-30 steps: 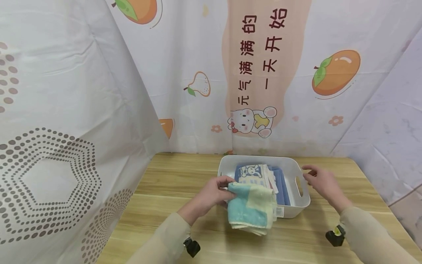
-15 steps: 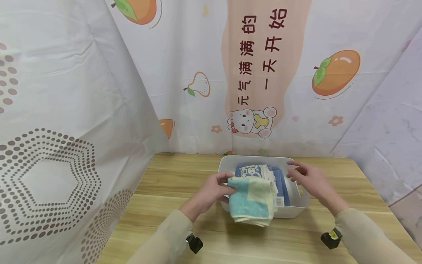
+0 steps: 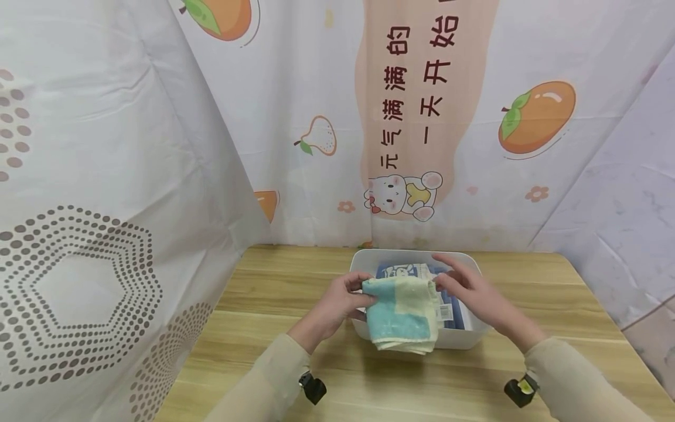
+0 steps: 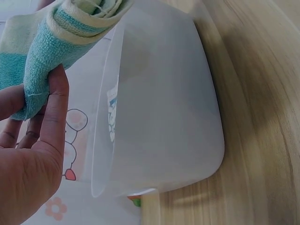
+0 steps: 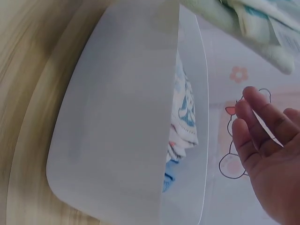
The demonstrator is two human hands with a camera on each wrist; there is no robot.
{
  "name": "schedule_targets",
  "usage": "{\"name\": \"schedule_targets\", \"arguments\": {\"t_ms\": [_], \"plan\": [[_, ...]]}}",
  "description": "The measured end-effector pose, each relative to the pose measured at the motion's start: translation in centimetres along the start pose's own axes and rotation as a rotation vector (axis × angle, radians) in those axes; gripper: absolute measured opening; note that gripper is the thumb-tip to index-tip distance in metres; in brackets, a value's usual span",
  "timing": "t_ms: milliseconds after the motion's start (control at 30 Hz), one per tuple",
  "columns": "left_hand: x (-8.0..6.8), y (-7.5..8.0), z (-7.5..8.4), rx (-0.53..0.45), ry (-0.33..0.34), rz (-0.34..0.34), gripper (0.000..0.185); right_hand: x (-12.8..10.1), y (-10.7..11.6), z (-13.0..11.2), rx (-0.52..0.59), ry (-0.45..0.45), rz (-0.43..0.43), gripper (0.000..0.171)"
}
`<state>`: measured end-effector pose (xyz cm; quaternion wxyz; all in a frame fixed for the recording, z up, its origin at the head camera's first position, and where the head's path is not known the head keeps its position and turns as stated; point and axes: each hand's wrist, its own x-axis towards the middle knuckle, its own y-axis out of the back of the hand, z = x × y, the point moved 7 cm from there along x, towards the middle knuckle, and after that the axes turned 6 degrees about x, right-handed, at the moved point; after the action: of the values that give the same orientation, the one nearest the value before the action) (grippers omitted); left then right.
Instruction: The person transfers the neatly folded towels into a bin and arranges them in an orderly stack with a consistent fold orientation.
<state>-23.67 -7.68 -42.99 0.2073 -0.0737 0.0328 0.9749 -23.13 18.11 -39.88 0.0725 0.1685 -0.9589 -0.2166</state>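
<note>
My left hand [image 3: 352,291] grips the left edge of a folded teal and cream towel [image 3: 403,313], holding it over the near rim of a white plastic basket [image 3: 477,335]. In the left wrist view the fingers [image 4: 44,122] curl round the towel's [image 4: 51,56] fold beside the basket wall [image 4: 159,117]. My right hand [image 3: 454,283] reaches over the basket toward the towel's upper right corner with fingers straight. The right wrist view shows that hand [image 5: 265,150] holding nothing, a little apart from the towel [image 5: 243,26]. Inside the basket lie a folded blue towel [image 3: 454,313] and a bunny-print one [image 3: 403,271].
The basket stands on a wooden table [image 3: 274,293] toward its back right. Printed fabric curtains [image 3: 105,176] hang close along the left, back and right sides. The table's right edge [image 3: 606,316] runs near the basket.
My right hand moved left from the basket's right handle to the towel's upper right corner. My left hand lifted the towel slightly higher over the basket's near rim.
</note>
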Motion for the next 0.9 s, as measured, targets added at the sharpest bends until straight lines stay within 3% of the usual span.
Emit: {"name": "schedule_targets", "arguments": {"t_ms": [267, 467, 767, 900], "plan": [[0.0, -0.1, 0.2, -0.022, -0.01, -0.003, 0.035, -0.6, -1.3, -1.7, 0.028, 0.116, -0.059, 0.057], [0.0, -0.1, 0.0, -0.028, -0.009, 0.0, 0.032, -1.0, -1.7, -2.1, 0.056, 0.168, -0.083, 0.068], [0.0, -0.1, 0.0, -0.034, -0.004, 0.01, 0.032, -1.2, -2.0, -3.2, -0.086, 0.24, -0.019, 0.086], [0.0, -0.1, -0.1, -0.031, -0.003, 0.007, 0.033, -1.3, -2.3, -3.8, -0.152, 0.333, 0.027, 0.086]]}}
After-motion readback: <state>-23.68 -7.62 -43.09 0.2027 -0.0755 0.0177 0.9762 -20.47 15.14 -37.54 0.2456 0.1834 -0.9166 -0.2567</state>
